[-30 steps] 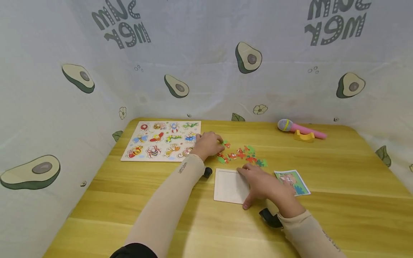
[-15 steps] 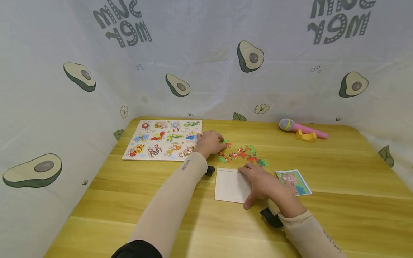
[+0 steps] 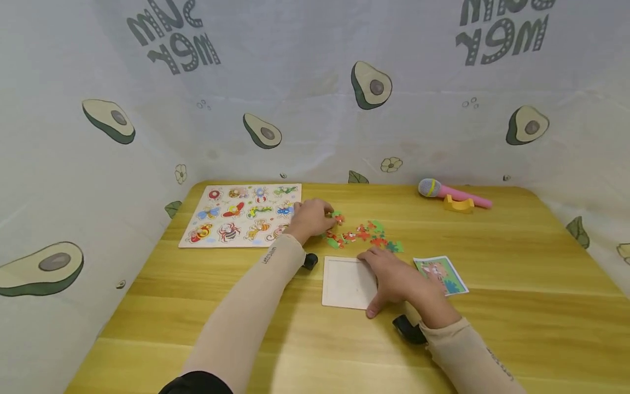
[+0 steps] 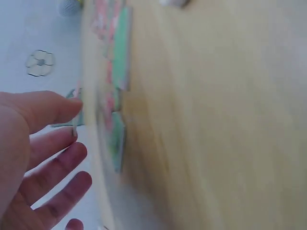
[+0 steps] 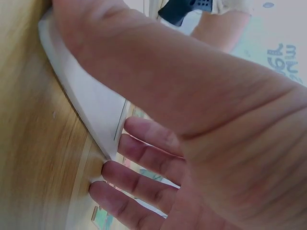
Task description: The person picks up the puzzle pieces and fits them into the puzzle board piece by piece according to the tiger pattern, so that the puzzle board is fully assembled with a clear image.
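Here's the left hand (image 3: pixel 310 220), out beside the peg board (image 3: pixel 247 216), thumb and index almost closed around what looks like one thin puzzle piece (image 4: pixel 75 122), seen edge-on, the other fingers loosely spread. Over on the other side, the right hand (image 3: pixel 397 279) spans the white tray (image 3: pixel 346 282), thumb at its near edge, fingertips at the far one, gripping it flat on the bench (image 3: pixel 344 350). The loose pieces (image 3: pixel 362 234), red and green, lie scattered just beyond the tray, and that's where trouble could come from: they sit close together, so a careless sweep of the left fingers could scatter them or drag one along. That tip pinch looks slender too; a slight twist might drop the piece. Watch the right hand as well: squeeze unevenly and the tray could skid or tip. And its wrist hangs over the picture card (image 3: pixel 449 274), which looks like paper, so a sideways slide could push it away.
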